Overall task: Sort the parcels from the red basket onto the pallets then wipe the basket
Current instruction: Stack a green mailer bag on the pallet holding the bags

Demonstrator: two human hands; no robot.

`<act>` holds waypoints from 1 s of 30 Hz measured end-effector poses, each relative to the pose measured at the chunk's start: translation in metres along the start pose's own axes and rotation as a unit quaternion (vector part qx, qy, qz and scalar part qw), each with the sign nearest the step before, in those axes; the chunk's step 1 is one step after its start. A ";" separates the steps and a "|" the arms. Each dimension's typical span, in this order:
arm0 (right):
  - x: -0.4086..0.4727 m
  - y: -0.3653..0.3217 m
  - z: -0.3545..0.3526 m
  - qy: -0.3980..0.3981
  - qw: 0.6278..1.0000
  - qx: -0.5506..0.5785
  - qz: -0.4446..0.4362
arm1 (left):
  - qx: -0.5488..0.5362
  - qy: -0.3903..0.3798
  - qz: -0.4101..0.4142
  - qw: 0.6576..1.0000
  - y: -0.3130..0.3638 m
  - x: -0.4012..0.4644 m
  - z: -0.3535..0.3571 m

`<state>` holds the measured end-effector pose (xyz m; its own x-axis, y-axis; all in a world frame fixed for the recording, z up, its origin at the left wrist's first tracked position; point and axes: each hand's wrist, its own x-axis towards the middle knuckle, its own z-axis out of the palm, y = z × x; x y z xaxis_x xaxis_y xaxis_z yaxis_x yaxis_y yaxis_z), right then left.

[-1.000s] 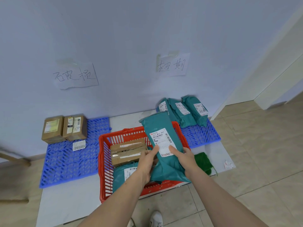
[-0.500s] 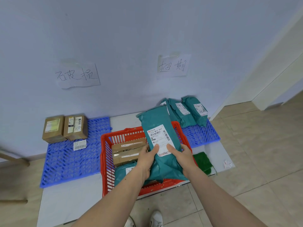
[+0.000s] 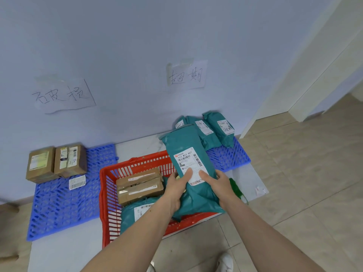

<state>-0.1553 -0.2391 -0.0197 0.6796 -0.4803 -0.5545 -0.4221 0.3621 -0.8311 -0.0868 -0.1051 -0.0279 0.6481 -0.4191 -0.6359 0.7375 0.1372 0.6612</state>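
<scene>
left hand (image 3: 174,190) and right hand (image 3: 220,185) – fingers curled round teal parcel (image 3: 188,154), thumbs on its label | red basket (image 3: 106,185) just beneath fingers | blue pallets (image 3: 59,205) either side – tiled floor (image 3: 304,173), pale wall (image 3: 137,46) beyond.

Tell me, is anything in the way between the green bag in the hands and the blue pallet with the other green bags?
Nothing visible is. Both hands hold the teal parcel above the red basket, whose far rim sits below it. The right pallet shows bare grid in front of its teal parcels.
</scene>
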 end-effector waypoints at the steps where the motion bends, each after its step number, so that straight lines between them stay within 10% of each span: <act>1: 0.005 -0.005 -0.012 -0.002 1.000 -0.003 0.001 | 0.002 -0.003 0.004 1.000 -0.003 0.004 0.012; 20: 0.153 -0.090 -0.255 -0.056 0.966 -0.243 0.073 | -0.147 0.157 0.006 0.977 -0.089 0.132 0.257; 30: 0.252 -0.098 -0.290 0.036 0.968 -0.093 0.229 | -0.277 0.248 -0.026 0.928 -0.107 0.229 0.318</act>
<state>-0.1163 -0.6272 -0.0908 0.3559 -0.3601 -0.8624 -0.7742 0.4032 -0.4879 -0.0773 -0.5015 -0.1176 0.5153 0.0085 -0.8570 0.6651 0.6266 0.4062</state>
